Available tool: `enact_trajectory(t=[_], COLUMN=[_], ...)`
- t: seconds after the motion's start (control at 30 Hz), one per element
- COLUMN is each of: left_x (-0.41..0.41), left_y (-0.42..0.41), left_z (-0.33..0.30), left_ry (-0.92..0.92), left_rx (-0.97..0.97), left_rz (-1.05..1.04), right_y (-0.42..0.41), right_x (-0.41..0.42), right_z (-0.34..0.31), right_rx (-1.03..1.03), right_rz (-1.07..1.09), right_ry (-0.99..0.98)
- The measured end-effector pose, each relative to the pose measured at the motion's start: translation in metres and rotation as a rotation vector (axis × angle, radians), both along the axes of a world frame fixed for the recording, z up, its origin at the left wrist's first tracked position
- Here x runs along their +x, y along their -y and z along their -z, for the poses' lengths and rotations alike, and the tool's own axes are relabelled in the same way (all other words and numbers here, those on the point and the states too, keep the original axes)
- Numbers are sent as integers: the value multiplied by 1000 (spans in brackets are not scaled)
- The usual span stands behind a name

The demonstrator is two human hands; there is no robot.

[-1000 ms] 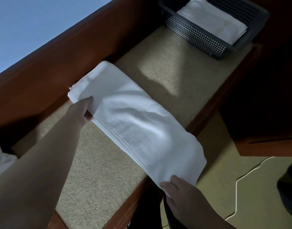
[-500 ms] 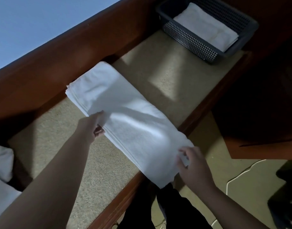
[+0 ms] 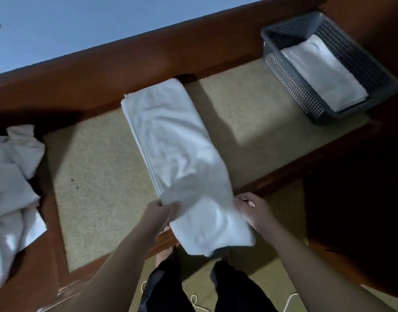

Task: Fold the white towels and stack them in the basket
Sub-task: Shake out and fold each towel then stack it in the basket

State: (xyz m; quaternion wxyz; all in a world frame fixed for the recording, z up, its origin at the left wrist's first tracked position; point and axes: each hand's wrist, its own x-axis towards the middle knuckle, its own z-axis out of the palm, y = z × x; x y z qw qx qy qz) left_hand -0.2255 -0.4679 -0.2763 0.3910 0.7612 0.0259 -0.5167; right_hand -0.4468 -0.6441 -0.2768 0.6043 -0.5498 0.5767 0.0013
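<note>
A white towel (image 3: 175, 149), folded into a long strip, lies across the beige table top, and its near end hangs over the front edge. My left hand (image 3: 158, 212) grips the strip's left edge near that end. My right hand (image 3: 252, 209) grips the right edge opposite it. A dark perforated basket (image 3: 290, 79) stands at the far right of the table with a folded white towel (image 3: 322, 77) inside.
A heap of unfolded white towels (image 3: 11, 181) lies at the left end. The table (image 3: 99, 176) has a reddish wooden rim and a raised back rail. My dark trouser legs and a white cord (image 3: 198, 302) are on the floor below.
Both hands have moved to the towel's near end, the left sliding down from the middle. The view has swung, so the basket and the heap at the left show more fully.
</note>
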Motion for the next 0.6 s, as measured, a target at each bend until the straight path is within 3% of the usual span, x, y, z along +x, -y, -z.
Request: enact_trajectory(t=[0.17, 0.33, 0.53, 0.6], left_x=[-38, -65, -94, -102], left_y=[-9, -16, -20, -19], left_z=[9, 9, 5, 9], left_ry=[110, 200, 180, 189], left_rx=[56, 131, 74, 66], left_rz=[-10, -30, -37, -51], right_y=[33, 57, 76, 76], right_x=[17, 53, 52, 50], right_z=[-7, -4, 11, 12], right_rx=[-166, -266, -37, -48], right_rz=[-162, -456, -185, -214], right_ry=[-42, -127, -30, -13])
